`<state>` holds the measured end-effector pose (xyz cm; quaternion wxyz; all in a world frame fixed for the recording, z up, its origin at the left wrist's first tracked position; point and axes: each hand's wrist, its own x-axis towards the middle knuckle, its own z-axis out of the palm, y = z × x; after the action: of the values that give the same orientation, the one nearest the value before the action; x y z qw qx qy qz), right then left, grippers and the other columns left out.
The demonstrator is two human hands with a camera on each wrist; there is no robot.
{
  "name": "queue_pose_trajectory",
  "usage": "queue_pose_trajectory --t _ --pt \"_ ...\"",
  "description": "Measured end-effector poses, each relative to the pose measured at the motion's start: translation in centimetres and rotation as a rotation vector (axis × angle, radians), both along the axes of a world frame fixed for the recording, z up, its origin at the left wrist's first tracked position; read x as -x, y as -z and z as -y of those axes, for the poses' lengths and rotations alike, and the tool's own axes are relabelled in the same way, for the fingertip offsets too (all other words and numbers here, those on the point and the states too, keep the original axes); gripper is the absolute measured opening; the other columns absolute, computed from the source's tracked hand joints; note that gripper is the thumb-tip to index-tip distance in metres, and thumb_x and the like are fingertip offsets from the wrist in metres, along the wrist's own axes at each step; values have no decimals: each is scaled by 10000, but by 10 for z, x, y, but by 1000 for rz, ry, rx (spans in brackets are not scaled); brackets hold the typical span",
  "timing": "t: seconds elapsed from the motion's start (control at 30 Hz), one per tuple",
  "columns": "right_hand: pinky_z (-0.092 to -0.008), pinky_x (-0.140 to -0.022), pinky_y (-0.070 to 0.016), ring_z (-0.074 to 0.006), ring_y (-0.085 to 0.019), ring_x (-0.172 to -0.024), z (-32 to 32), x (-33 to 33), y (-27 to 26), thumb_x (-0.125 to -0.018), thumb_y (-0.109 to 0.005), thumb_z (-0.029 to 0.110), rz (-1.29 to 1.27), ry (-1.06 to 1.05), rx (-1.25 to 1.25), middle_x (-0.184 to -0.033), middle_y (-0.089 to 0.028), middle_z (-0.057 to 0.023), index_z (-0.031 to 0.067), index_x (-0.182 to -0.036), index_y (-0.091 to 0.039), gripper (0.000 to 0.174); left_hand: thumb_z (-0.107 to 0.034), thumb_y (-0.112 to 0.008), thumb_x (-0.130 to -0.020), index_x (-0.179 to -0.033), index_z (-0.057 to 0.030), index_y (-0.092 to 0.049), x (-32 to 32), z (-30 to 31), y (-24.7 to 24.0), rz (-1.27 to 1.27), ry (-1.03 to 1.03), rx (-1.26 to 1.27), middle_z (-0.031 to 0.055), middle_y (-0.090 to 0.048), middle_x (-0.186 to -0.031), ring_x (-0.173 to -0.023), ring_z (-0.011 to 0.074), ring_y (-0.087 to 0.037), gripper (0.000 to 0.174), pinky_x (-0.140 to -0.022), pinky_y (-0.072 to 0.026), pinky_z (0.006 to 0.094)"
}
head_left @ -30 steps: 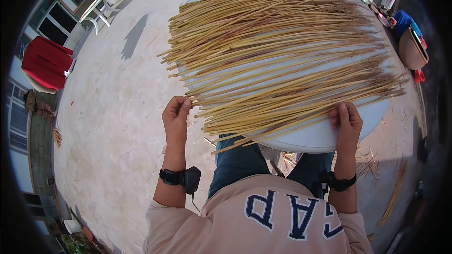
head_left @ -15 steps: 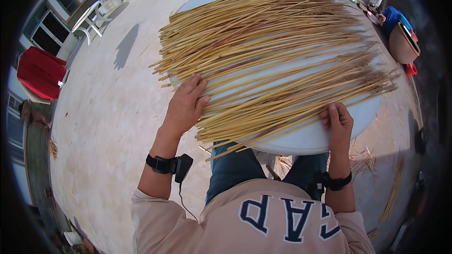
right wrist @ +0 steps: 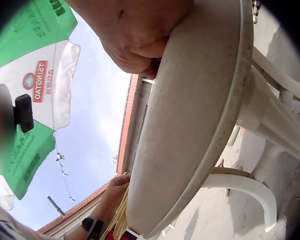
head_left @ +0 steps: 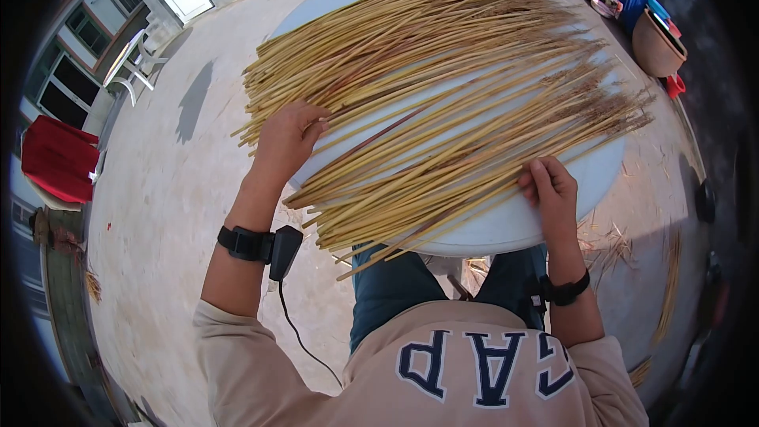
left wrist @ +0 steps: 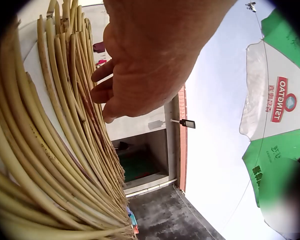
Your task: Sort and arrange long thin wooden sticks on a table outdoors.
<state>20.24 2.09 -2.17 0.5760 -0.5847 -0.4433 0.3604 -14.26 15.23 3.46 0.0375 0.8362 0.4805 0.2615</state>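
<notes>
Long yellow stalks with brown, feathery seed heads lie across a round white table [head_left: 506, 231]. They form a thick far layer [head_left: 395, 39] and a smaller near bundle [head_left: 411, 194], with thinly spread stalks between. My left hand [head_left: 285, 141] is over the cut ends of the far layer, fingers loosely bent. In the left wrist view, the fingertips of this hand [left wrist: 145, 65] point at the stalks, with none visible between them. Near the table's front right edge, my right hand [head_left: 551, 190] rests beside the near bundle, fingers loosely curled; its fingertips are partly hidden in the right wrist view.
Several cut ends overhang the table's left edge. A clay pot [head_left: 658, 43] and a blue container [head_left: 630, 4] stand on the ground at the right. At the left are a chair draped in red cloth [head_left: 59, 158] and a white table [head_left: 130, 67].
My left hand has moved from the near bundle's cut ends to the far layer. Some stalks between the groups now lie closer to the near bundle. The right hand stays by the near edge.
</notes>
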Motion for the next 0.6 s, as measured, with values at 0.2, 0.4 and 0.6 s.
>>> queue_pose_trajectory --t 0.2,0.4,0.6 --pt "-166 -450 -369 -30 -465 -522 -1 -2 2 -892 -508 166 -8 7 -2 -641 -562 1 23 -844 -596 175 -143 -623 -743 -829 -71 -629 -22 -38 7 -219 16 10 106 -611 -799 -750 287 -582 112 -655 -458 364" --pt "-181 -466 -403 -38 -503 -544 -2 -8 4 -881 -524 183 -2 -18 16 -643 -581 -8 24 -834 -608 186 -185 -615 -754 -784 -67 -587 -32 -46 27 -321 -40 -105 91 -595 -808 -796 286 -562 125 -664 -453 405" --pt "-170 -491 -411 -38 -501 -574 1 -9 3 -892 -512 208 38 -9 -20 -678 -585 -1 37 -855 -607 199 -153 -452 -884 -890 -19 -517 -15 -37 -3 -176 -99 -173 171 -577 -803 -758 368 -546 149 -658 -429 412"
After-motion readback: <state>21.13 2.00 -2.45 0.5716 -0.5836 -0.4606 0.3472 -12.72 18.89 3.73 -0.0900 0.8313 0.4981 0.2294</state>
